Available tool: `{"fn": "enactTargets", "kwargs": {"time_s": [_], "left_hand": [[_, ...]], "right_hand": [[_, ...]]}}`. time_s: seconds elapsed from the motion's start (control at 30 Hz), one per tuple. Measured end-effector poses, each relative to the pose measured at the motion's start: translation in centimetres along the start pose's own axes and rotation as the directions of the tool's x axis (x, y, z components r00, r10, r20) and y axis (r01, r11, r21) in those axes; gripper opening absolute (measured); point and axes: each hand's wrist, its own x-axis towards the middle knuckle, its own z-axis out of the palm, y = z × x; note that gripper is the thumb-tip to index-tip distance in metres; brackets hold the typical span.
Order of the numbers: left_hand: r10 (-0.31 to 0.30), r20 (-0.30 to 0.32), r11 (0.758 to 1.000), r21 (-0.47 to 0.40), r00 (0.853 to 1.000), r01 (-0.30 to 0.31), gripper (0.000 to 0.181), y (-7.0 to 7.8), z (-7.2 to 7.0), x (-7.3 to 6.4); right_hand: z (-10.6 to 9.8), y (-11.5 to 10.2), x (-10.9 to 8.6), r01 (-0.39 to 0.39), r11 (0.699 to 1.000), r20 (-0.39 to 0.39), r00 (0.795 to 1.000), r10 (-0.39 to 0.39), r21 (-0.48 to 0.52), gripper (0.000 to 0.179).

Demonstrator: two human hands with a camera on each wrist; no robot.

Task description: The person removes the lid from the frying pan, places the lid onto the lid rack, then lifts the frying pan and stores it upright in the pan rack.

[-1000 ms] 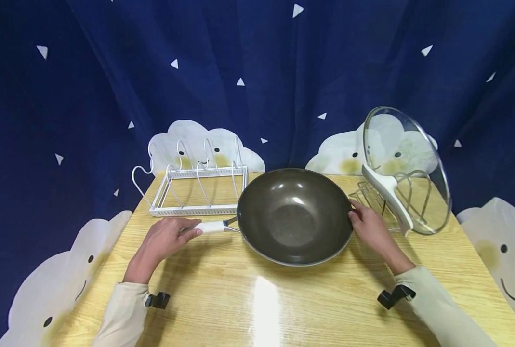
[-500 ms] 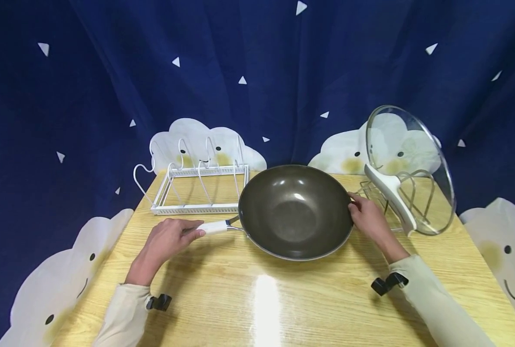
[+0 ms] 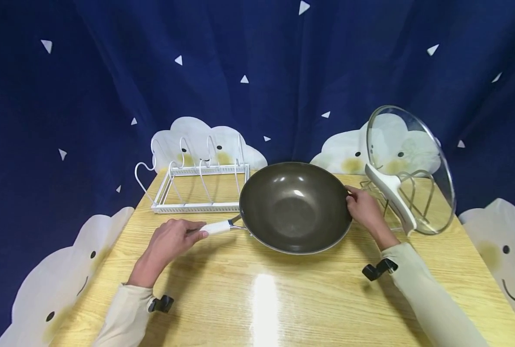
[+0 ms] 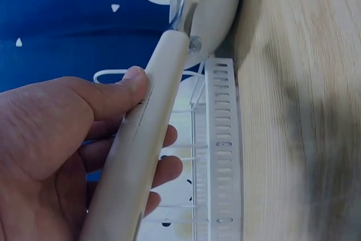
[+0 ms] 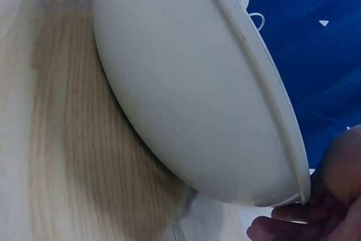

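Note:
A wok (image 3: 294, 212), dark inside and pale outside, sits mid-view with its hollow facing up and towards me. My left hand (image 3: 170, 243) grips its white handle (image 3: 216, 228); in the left wrist view the thumb lies along one side of the handle (image 4: 146, 122) and the fingertips (image 4: 167, 170) show on the other. On the opposite side, my right hand (image 3: 367, 209) pinches the rim, and in the right wrist view its fingers (image 5: 282, 227) reach beneath the edge of the pale outer wall (image 5: 186, 83). Whether the wok's base touches the table cannot be told.
Behind the handle stands a white wire rack (image 3: 196, 208) with upright loops. At the right, a glass lid (image 3: 435, 193) with a white handle leans upright in a metal wire stand (image 3: 428, 193). A dark blue curtain (image 3: 222, 29) hangs behind the wooden table (image 3: 222, 299).
The wok has shifted slightly away from me, its near rim higher in view. My right hand has moved back and a little left with it; the left hand keeps its grip.

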Motion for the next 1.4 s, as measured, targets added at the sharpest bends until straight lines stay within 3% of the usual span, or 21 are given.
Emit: {"fn": "enactTargets", "kwargs": {"time_s": [0.63,0.87,1.4], "left_hand": [[-0.006,0.016,0.999,0.036,1.0,0.006,0.036,1.7,0.0,-0.9],[-0.008,0.034,1.0,0.028,0.999,0.007,0.038,2.1,0.0,-1.2],[-0.015,0.09,0.996,0.085,0.996,0.007,0.036,3.8,-0.4,-1.7]], "right_hand": [[0.1,-0.1,2.0,-0.054,0.998,0.044,0.998,0.053,0.023,0.044],[0.1,-0.3,2.7,-0.061,0.998,0.023,0.998,0.061,0.013,0.044],[-0.1,-0.7,4.6,-0.108,0.993,0.098,0.99,0.103,0.045,0.047]]}}
